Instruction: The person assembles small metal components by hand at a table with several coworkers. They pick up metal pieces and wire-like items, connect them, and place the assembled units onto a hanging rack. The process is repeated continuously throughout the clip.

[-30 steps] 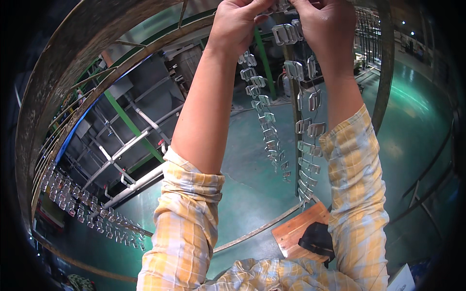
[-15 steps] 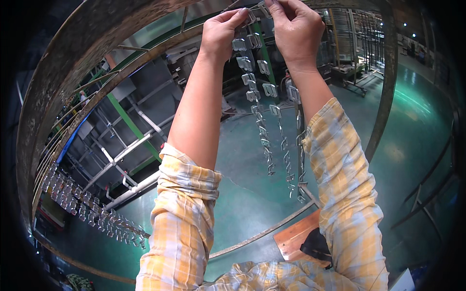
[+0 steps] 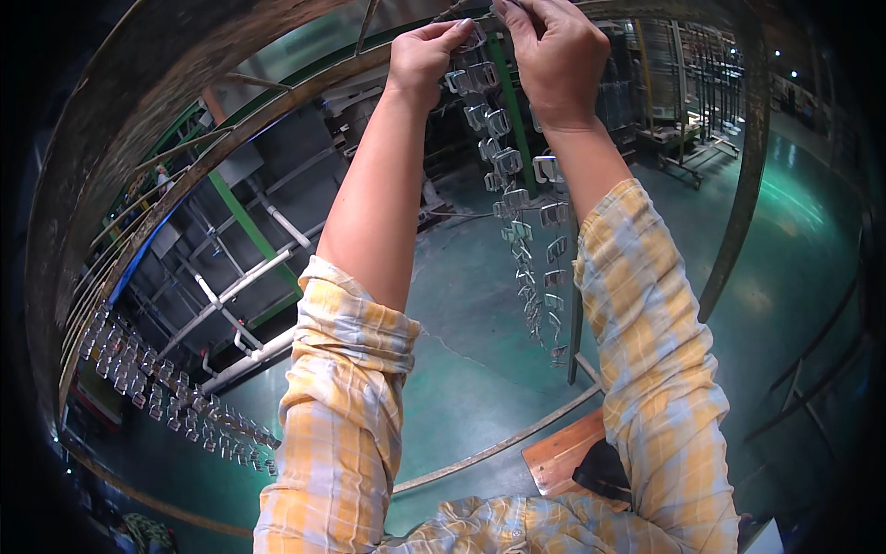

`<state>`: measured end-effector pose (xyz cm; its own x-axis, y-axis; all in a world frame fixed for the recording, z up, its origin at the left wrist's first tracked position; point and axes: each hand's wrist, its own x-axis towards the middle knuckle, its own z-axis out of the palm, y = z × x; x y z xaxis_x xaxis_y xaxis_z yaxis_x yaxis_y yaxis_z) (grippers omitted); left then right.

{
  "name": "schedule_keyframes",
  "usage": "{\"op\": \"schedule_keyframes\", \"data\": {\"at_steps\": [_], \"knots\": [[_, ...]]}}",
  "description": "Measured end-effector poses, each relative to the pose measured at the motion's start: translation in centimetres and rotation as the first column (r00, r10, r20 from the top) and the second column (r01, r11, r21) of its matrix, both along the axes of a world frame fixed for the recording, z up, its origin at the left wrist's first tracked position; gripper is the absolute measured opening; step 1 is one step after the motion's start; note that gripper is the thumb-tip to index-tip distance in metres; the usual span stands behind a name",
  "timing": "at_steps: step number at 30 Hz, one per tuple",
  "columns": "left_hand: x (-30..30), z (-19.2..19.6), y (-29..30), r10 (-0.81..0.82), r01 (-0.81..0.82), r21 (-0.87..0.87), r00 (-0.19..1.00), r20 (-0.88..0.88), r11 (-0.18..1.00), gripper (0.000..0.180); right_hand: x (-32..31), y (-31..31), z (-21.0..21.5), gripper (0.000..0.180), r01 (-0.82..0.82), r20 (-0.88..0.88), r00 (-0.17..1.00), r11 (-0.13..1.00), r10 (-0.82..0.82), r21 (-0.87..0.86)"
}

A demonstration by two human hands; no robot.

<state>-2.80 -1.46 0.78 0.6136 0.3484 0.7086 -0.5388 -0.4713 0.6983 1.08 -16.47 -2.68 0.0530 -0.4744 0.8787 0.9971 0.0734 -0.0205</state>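
Strands of silver metal buckles [image 3: 508,162] hang in the upper centre of the frame, dropping from the left hand [image 3: 420,63] toward the middle. That hand's thumb and forefinger pinch together at the topmost visible buckle [image 3: 472,39]. To the right, another strand of buckles [image 3: 554,214] hangs below the right hand [image 3: 563,72], partly hidden by its wrist. The right hand's fingers are curled, with the thumb near the forefinger at the top edge; whether they grip anything cannot be told.

Both forearms rise from the lower edge in rolled yellow plaid sleeves [image 3: 346,397]. Behind the strands stands a green post [image 3: 511,92], and beneath spreads a green floor [image 3: 471,379]. A wooden board [image 3: 558,452] lies lower right of centre, a black object [image 3: 600,471] on it.

More buckles [image 3: 157,392] hang in rows at lower left, below white pipes [image 3: 247,279]. A broad, worn curved frame [image 3: 120,120] fills the upper left; racks of rods [image 3: 712,88] stand at upper right.
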Motion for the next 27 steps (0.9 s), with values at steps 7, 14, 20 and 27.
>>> {"op": "schedule_keyframes", "data": {"at_steps": [7, 14, 20, 27], "knots": [[-0.1, -0.2, 0.0, 0.045, -0.047, 0.071, 0.999, 0.031, 0.996, 0.025, 0.7, 0.7, 0.3, 0.009, -0.001, 0.009, 1.000, 0.998, 0.001, -0.063], [-3.1, -1.4, 0.2, 0.200, -0.201, 0.057, 0.979, 0.029, 0.978, 0.036, 1.6, 2.2, 0.8, 0.013, 0.020, -0.036, 0.999, 0.992, -0.025, -0.127], [-8.8, -4.8, -1.3, 0.375, -0.372, 0.105, 0.927, -0.011, 0.922, 0.039, 2.4, 3.6, 1.2, 0.018, -0.017, -0.033, 0.999, 0.985, 0.012, -0.173], [-14.6, -11.9, -3.4, 0.291, -0.275, 0.102, 0.935, -0.201, 0.956, 0.035, 5.3, 2.8, 2.1, 0.022, 0.103, 0.017, 0.995, 0.961, -0.102, -0.256]]}}
